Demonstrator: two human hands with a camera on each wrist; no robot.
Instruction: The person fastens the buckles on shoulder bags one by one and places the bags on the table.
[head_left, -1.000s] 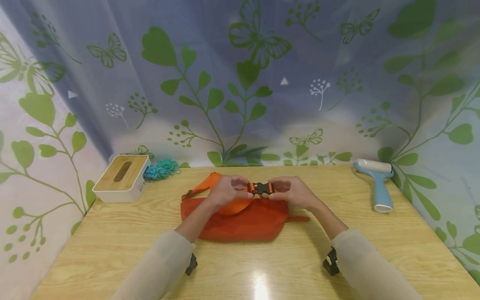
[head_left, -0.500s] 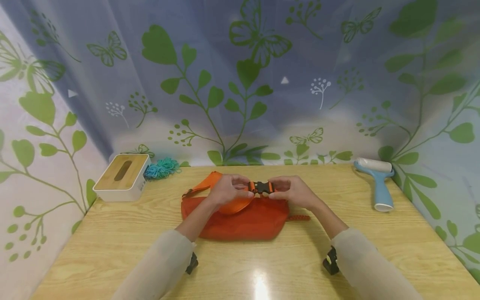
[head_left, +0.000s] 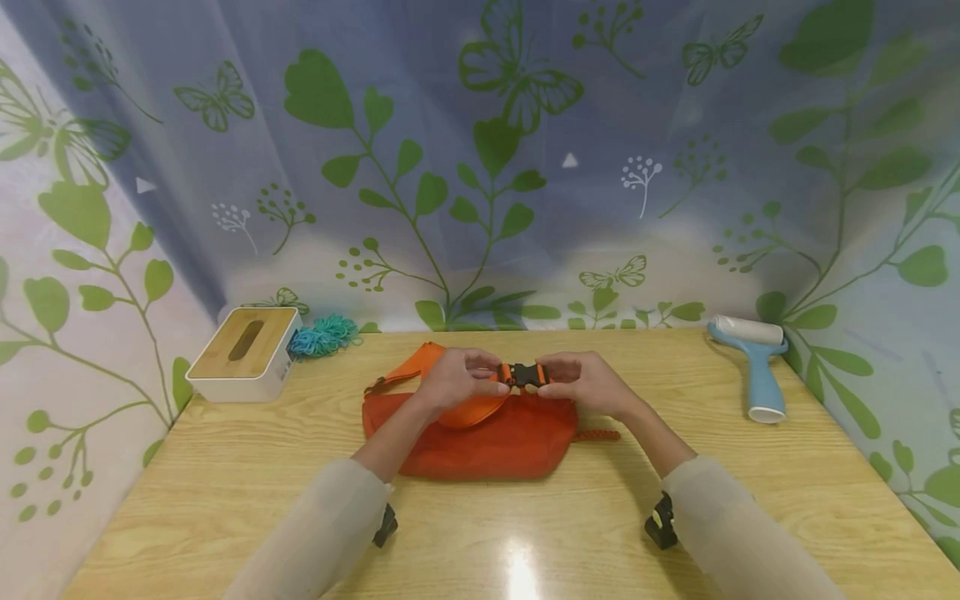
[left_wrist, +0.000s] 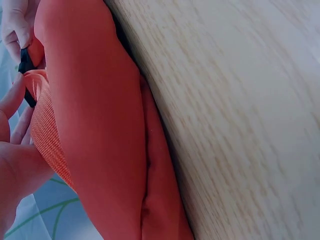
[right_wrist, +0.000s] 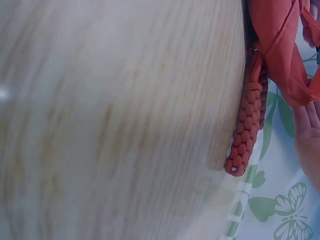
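The left hand (head_left: 455, 381) is pinching the nine-o'clock end of the black buckle (head_left: 527, 375); toward seven o'clock from it, the red bag (head_left: 495, 454) is lying on the wooden table (head_left: 465, 542). The buckle's halves are seemingly sitting joined, so fastening looks done, though neither hand is letting go yet. The right hand (head_left: 581, 383) is pinching the three-o'clock end; a braided cord (head_left: 597, 436) is trailing toward four o'clock.
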